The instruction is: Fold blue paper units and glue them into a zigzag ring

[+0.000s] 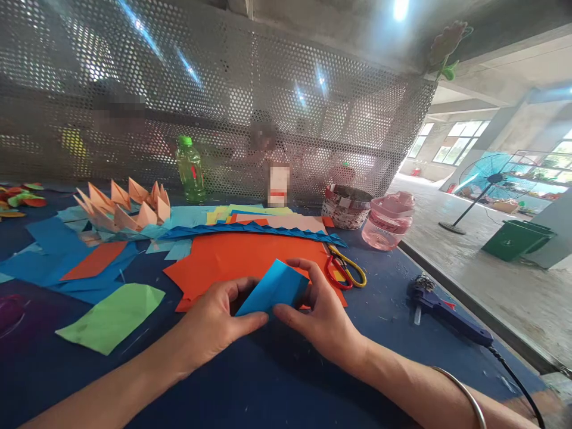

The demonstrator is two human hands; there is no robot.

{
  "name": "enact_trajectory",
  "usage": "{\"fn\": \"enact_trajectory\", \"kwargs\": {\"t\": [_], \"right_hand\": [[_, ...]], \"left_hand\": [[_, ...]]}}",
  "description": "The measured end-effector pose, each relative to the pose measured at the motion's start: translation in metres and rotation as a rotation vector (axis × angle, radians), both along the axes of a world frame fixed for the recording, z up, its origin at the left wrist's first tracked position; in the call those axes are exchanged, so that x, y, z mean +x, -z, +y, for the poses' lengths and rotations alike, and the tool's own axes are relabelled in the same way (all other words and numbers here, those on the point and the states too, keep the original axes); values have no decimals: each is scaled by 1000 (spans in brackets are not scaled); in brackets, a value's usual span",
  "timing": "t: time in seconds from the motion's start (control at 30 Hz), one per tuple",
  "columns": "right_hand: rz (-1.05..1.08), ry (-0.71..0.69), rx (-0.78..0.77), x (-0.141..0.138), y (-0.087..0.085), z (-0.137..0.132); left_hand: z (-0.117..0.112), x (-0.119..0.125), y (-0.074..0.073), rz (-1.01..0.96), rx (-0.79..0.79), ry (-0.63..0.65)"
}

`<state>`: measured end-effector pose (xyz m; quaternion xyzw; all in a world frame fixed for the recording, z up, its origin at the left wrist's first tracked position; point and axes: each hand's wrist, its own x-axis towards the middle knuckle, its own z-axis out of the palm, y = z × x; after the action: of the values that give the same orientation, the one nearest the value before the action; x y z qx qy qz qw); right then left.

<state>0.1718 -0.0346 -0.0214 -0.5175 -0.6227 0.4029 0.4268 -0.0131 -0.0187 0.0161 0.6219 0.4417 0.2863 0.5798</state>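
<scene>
I see a folded blue paper (273, 288) held between my two hands. My left hand (218, 322) holds its left end, and my right hand (317, 316) holds its right end. Both hands make a narrow grip on it, with the thumbs low and the fingers curled up and over. The blue paper is just above a big orange sheet (250, 265). Scissors (344, 268) with red and yellow handles lie just beside that sheet, near my right hand. A glue gun (447, 310) lies farther right on the dark blue table (384, 351). A green paper (111, 316) lies to the left of my left hand. Behind it are orange paper flowers (125, 205).
</scene>
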Motion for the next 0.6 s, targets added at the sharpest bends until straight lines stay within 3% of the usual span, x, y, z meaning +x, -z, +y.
{"fn": "enact_trajectory", "kwargs": {"t": [0.33, 0.6], "right_hand": [[-1, 53, 108, -2, 0, -6], [-30, 50, 86, 0, 1, -3]], "left_hand": [[0, 0, 1, 177, -19, 41], [-1, 1, 2, 199, -10, 37]]}}
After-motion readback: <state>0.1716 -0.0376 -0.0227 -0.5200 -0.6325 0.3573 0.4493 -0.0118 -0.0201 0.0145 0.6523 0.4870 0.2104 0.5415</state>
